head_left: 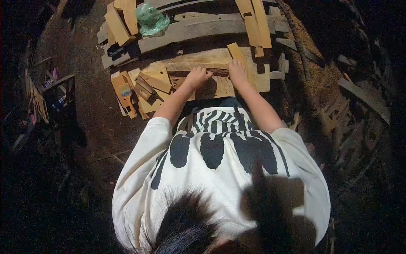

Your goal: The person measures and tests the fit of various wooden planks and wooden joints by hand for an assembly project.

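My left hand (200,77) is closed over the near edge of a long wooden board (186,66), its fingers curled onto the top. A dark, bark-like strip (220,72) runs along that edge between my two hands. Further right, my right hand (238,73) is wrapped round a short, light wooden piece (235,51), which sticks out beyond the fingers, tilted slightly left. The right hand's fingertips also lie near the bark strip's end. The undersides of both grips are hidden.
Left of my hands lie several wooden offcuts (156,79) and an orange-brown piece with a grey label (126,92). A green plastic bag (152,20) rests on the grey slatted bench (194,31). Wooden strips (255,25) lie at the back right; scrap wood (366,100) covers the ground.
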The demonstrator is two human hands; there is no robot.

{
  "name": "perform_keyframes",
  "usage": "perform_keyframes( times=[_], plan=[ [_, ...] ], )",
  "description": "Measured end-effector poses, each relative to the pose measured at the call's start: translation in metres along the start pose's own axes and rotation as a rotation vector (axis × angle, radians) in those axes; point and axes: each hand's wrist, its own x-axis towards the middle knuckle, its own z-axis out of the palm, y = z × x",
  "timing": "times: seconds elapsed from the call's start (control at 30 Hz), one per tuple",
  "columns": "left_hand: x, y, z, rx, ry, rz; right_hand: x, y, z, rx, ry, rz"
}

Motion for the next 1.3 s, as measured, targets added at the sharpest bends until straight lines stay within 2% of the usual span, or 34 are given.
perform_keyframes(
  times=[0.17, 0.23, 0.27, 0.33, 0.37, 0.4, 0.43, 0.5, 0.53, 0.6, 0.63, 0.7, 0.73, 0.8, 0.9, 1.0, 1.07, 1.1, 1.17, 1.2, 1.23, 1.3],
  plan=[
    [-0.014, 0.0, 0.009, -0.015, -0.024, 0.141, -0.001, -0.002, 0.001, 0.036, -0.002, 0.027],
    [-0.029, 0.011, 0.003, -0.286, -0.118, 0.09, 0.001, 0.002, 0.004, 0.056, 0.012, 0.011],
    [-0.034, 0.017, 0.002, -0.287, -0.12, 0.089, 0.002, 0.003, 0.005, 0.075, -0.04, 0.019],
    [-0.042, 0.033, -0.003, -0.78, -0.168, -0.3, 0.0, 0.004, 0.005, 0.095, -0.095, 0.023],
    [-0.044, 0.04, 0.0, -1.022, -0.188, -0.5, -0.005, 0.001, 0.002, 0.146, -0.043, 0.038],
    [-0.049, 0.049, 0.014, -1.148, 0.122, -0.493, -0.009, -0.001, -0.001, 0.196, 0.009, 0.053],
    [-0.049, 0.053, 0.021, -1.15, 0.119, -0.497, -0.012, -0.002, -0.004, 0.198, 0.005, 0.051],
    [-0.048, 0.055, 0.036, -2.184, 0.024, -0.893, -0.015, -0.005, -0.01, 0.193, -0.026, 0.061],
    [-0.045, 0.055, 0.025, -2.187, 0.024, -0.893, -0.015, -0.006, -0.007, 0.19, -0.028, 0.061],
    [-0.038, 0.051, -0.013, -2.483, 0.033, -0.904, -0.014, -0.007, 0.003, 0.188, -0.045, 0.034],
    [-0.036, 0.049, -0.008, -2.486, 0.036, -0.907, -0.012, -0.008, 0.002, 0.187, -0.048, 0.031],
    [-0.03, 0.038, 0.001, -2.771, 0.056, -0.495, -0.007, -0.008, -0.002, 0.13, -0.095, -0.017],
    [-0.026, 0.034, -0.005, -2.742, 0.087, -0.379, -0.006, -0.008, -0.002, 0.131, -0.095, -0.019],
    [-0.017, 0.027, -0.026, -2.728, 0.123, -0.38, -0.006, -0.007, -0.001, 0.15, -0.194, -0.115],
    [-0.008, 0.019, -0.042, -2.717, 0.175, -0.323, -0.007, -0.004, 0.012, 0.211, -0.121, -0.122],
    [0.001, 0.014, -0.051, -2.679, 0.178, -0.295, -0.006, 0.001, 0.015, 0.306, -0.135, -0.161],
    [0.007, 0.014, -0.048, -2.284, 0.091, -0.71, -0.007, 0.004, 0.019, 0.392, -0.079, -0.153],
    [0.01, 0.017, -0.047, -2.285, 0.091, -0.711, -0.007, 0.005, 0.02, 0.478, -0.023, -0.145],
    [0.017, 0.025, -0.04, -1.815, 0.088, -0.854, -0.004, 0.006, 0.011, 0.56, -0.066, -0.071],
    [0.021, 0.024, -0.009, -1.484, 0.122, -0.786, -0.003, 0.004, 0.005, 0.64, -0.109, 0.005],
    [0.023, 0.026, -0.013, -1.484, 0.12, -0.785, -0.005, 0.005, 0.009, 0.641, -0.109, 0.007],
    [0.031, 0.03, -0.021, -0.82, 0.018, -0.726, -0.002, 0.007, 0.017, 0.733, 0.039, 0.048]
  ],
)
